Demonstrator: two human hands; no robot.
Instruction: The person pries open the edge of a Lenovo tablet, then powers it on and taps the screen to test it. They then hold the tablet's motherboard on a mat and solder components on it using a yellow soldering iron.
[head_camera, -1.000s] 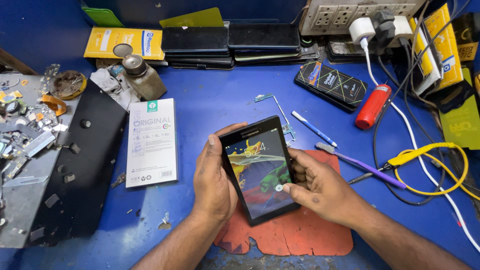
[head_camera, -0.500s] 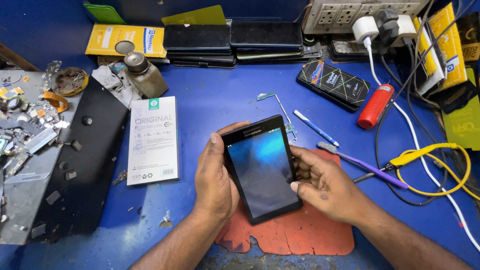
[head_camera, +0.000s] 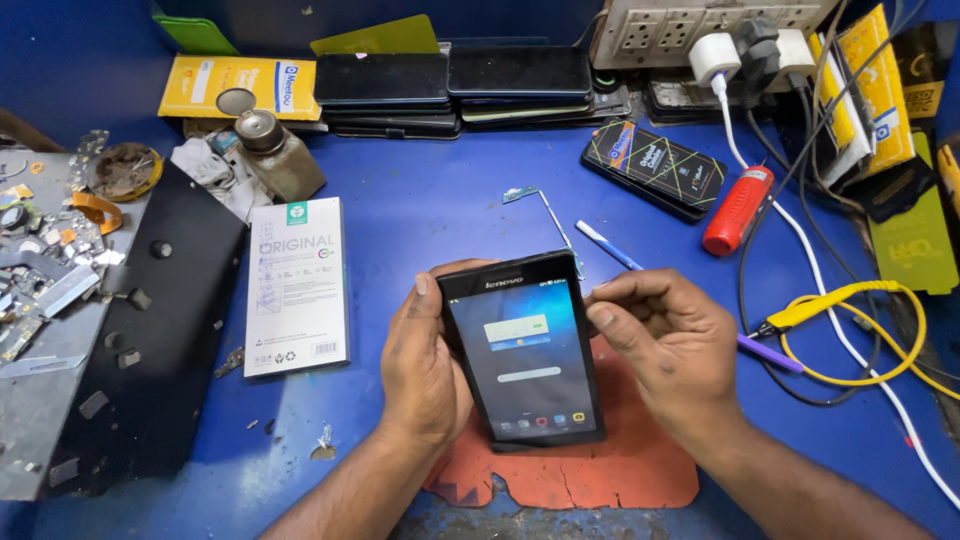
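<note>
Since half a second ago, one black rectangular tablet (head_camera: 522, 350) has been lit with icons; it is gripped by the left hand (head_camera: 425, 365) and pinched at its top corner by the right hand (head_camera: 665, 345), above the blue counter (head_camera: 440, 210).

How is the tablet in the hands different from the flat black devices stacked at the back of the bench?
The tablet has a lit screen; the stacked devices are dark. The tablet is held between the left hand and right hand; the stacked devices lie untouched. Both are flat, black slabs.
</note>
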